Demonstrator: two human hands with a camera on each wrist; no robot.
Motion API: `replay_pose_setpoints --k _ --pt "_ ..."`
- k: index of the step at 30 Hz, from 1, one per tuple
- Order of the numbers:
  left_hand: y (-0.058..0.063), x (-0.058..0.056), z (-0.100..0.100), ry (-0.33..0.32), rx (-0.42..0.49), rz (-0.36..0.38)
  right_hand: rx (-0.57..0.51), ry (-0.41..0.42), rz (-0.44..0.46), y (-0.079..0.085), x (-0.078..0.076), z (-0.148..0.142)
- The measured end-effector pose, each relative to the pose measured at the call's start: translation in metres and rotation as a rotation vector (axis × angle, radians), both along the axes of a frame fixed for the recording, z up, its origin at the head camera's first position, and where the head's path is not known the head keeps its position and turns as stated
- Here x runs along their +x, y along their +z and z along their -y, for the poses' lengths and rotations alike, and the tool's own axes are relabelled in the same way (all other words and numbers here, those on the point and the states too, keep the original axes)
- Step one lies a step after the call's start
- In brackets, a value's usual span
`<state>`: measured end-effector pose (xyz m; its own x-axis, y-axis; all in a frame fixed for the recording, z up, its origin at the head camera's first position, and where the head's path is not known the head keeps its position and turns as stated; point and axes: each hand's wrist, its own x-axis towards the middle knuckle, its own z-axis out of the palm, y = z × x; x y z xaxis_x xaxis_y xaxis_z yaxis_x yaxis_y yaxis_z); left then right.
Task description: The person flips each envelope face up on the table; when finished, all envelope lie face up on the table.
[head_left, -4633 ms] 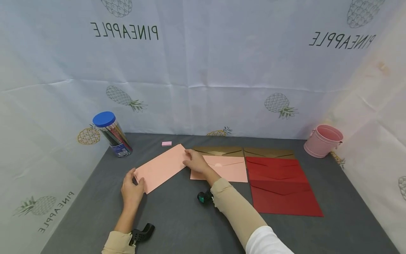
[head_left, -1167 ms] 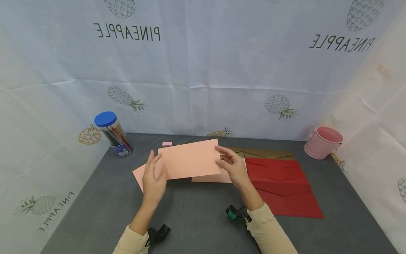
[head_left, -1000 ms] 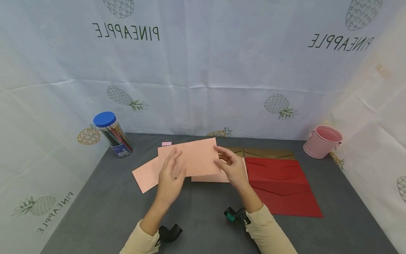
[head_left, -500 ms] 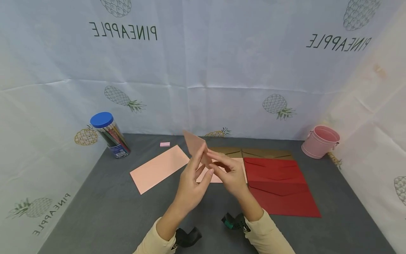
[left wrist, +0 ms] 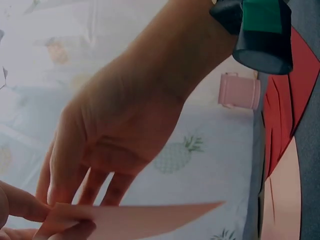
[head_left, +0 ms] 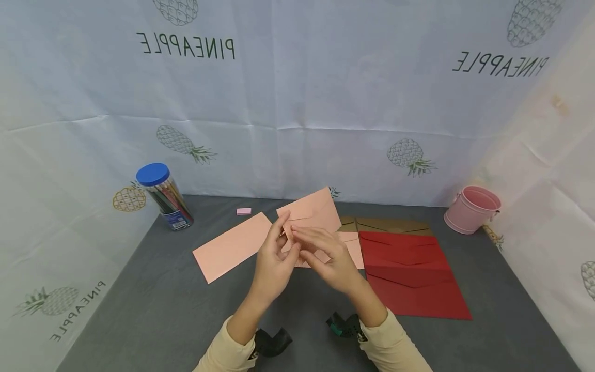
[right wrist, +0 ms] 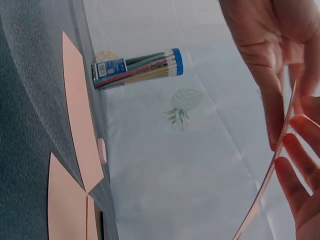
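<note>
A pale pink envelope (head_left: pixel 313 211) is held up above the table in the head view, tilted, with its flap side toward me. My left hand (head_left: pixel 273 266) pinches its near left end. My right hand (head_left: pixel 331 258) meets the left there, its fingertips also pinching the envelope. In the left wrist view the raised envelope (left wrist: pixel 150 217) shows as a thin curved strip by the right hand (left wrist: pixel 120 120). The right wrist view shows it almost edge-on between fingers of both hands. Another pink envelope (head_left: pixel 234 247) lies plain side up on the left; one more (head_left: pixel 351 248) lies partly hidden behind the right hand.
Red envelopes (head_left: pixel 416 274) overlap on the right of the grey table (head_left: pixel 153 310). Gold envelopes (head_left: pixel 392 225) lie behind them. A clear jar of pencils (head_left: pixel 166 199) with a blue lid, a small pink eraser-like block (head_left: pixel 244 211) and a pink bucket (head_left: pixel 471 209) stand along the back.
The left hand has moved right to join the right hand at the lifted envelope. The envelope has been turned, from its plain side, through edge-on, to its flap side.
</note>
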<state>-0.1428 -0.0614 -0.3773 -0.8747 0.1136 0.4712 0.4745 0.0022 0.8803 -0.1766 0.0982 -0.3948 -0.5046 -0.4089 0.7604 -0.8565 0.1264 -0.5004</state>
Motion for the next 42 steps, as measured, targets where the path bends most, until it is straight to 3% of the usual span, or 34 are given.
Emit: replay_pose_setpoints --k 4,8,11,16,20,23,26,34,42 --pt "-0.005 -0.01 0.008 0.021 -0.017 0.038 -0.003 -0.042 0.1 0.001 -0.004 -0.011" --pt "-0.009 -0.02 0.017 -0.015 0.025 0.088 -0.05 -0.119 0.218 0.0 -0.013 -0.027" --pt "-0.012 -0.027 0.023 -0.045 0.103 0.175 -0.096 -0.221 0.281 -0.001 -0.02 -0.04" --pt "-0.022 -0.04 0.032 -0.028 0.21 0.327 -0.127 -0.379 0.45 0.0 -0.025 -0.056" --pt "-0.033 -0.05 0.039 -0.056 0.251 0.37 -0.149 -0.367 0.658 -0.007 -0.03 -0.067" --pt "-0.041 -0.055 0.045 -0.1 0.261 0.384 -0.182 -0.339 0.743 -0.015 -0.035 -0.073" --pt "-0.048 -0.06 0.049 -0.1 0.252 0.409 -0.204 -0.345 0.775 -0.025 -0.041 -0.078" --pt "-0.062 -0.066 0.053 -0.012 0.168 0.413 -0.166 -0.342 0.81 -0.043 -0.049 -0.091" --pt "-0.076 -0.073 0.06 -0.05 0.211 0.443 -0.144 -0.305 0.816 -0.045 -0.048 -0.096"
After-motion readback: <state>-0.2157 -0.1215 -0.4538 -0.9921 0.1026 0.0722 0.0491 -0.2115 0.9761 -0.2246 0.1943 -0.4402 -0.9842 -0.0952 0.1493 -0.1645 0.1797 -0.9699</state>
